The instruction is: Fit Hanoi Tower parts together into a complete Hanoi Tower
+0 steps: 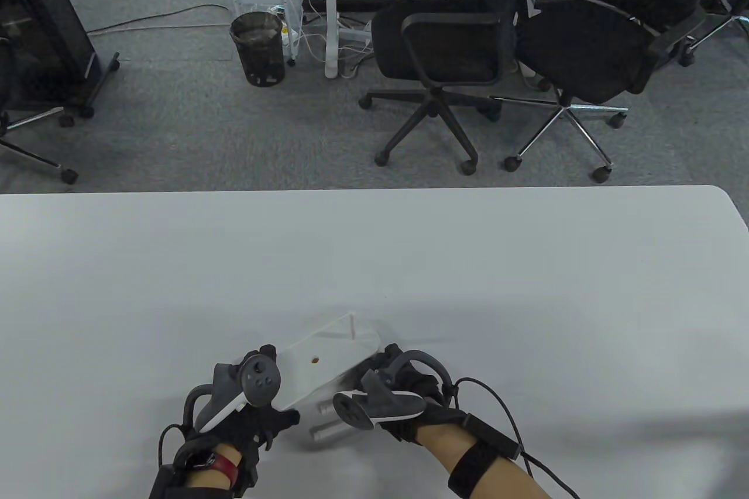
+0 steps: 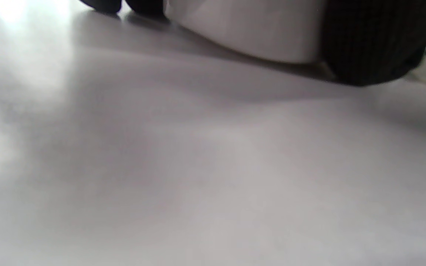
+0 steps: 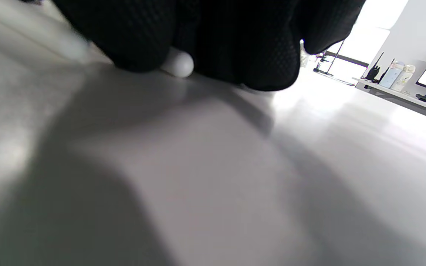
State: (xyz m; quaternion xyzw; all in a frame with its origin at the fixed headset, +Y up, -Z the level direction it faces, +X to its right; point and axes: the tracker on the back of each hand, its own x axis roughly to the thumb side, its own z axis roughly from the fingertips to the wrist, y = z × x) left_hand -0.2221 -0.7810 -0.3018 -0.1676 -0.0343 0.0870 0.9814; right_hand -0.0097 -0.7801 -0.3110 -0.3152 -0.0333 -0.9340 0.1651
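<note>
The white Hanoi Tower base board [image 1: 319, 361] lies tilted near the table's front edge, with a small hole [image 1: 315, 358] in its face and a thin peg [image 1: 353, 326] standing at its far end. My left hand [image 1: 275, 408] grips the board's near left end; in the left wrist view the board [image 2: 250, 29] sits against a gloved finger [image 2: 368, 40]. My right hand [image 1: 383, 370] is at the board's right side. In the right wrist view its fingers [image 3: 235, 44] close around the rounded tip of a white peg [image 3: 178, 64]. Two white pegs [image 1: 327, 429] lie on the table between my hands.
The white table [image 1: 468, 288] stretches wide to the far side and both flanks. Two black office chairs [image 1: 445, 42], a waste bin [image 1: 257, 45] and a wire rack stand on the carpet beyond its far edge.
</note>
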